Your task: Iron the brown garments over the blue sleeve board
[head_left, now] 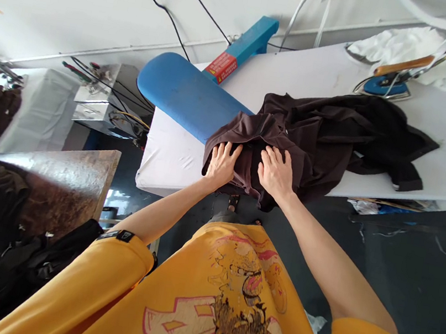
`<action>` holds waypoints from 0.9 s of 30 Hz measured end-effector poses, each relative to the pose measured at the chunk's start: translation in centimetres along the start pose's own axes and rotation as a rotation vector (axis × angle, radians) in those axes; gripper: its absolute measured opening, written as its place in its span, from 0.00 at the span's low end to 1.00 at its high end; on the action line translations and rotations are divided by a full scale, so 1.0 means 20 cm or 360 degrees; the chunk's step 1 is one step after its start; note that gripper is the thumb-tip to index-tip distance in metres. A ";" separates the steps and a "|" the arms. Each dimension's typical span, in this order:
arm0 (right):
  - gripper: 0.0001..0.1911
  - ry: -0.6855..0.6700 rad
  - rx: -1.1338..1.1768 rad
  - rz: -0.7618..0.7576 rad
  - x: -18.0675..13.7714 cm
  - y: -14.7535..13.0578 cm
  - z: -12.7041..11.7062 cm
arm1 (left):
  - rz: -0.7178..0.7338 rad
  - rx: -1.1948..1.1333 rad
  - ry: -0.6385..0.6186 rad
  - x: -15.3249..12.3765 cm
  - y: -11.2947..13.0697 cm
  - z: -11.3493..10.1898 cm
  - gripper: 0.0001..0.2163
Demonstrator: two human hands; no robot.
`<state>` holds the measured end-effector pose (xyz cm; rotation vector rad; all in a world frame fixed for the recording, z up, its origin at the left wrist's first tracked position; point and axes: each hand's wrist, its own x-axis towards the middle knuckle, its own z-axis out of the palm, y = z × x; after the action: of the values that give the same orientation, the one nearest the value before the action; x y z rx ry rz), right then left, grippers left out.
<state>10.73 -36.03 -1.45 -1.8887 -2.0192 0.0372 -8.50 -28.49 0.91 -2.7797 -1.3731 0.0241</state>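
A dark brown garment (315, 139) lies bunched over the near end of a blue padded pressing arm (192, 92), its wide open end turned toward me. At that opening, my left hand (222, 164) rests on the cloth with its fingers spread; the fingertips touch the fabric near the edge. My right hand (277, 172) presses on the same garment a little to the right, fingers apart and slightly bent. Neither hand visibly pinches the cloth. The garment's far end trails to the right over the white padded table (176, 168).
An iron (388, 85) with a wooden handle stands at the table's back right, beside crumpled white cloth (412, 47). A blue bracket (245, 47) joins the pressing arm behind. To the left are a metal box (103, 99), a brown wooden board (73, 184) and dark clothes (6, 274).
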 end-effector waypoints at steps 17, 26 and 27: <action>0.28 -0.0010 0.0063 -0.0250 0.04 0.03 0.00 | 0.0054 -0.0007 0.0026 0.00 -0.03 0.01 0.31; 0.30 0.0012 0.0029 -0.0004 0.05 0.00 0.01 | -0.0009 -0.0008 0.0018 0.02 -0.04 0.03 0.33; 0.30 0.0010 0.0028 -0.0008 0.04 0.00 0.01 | -0.0016 -0.0007 0.0016 0.02 -0.03 0.03 0.33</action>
<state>10.70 -35.14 -1.44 -1.8710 -2.0130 0.0473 -8.80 -27.72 0.35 -2.7722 -1.3866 0.0068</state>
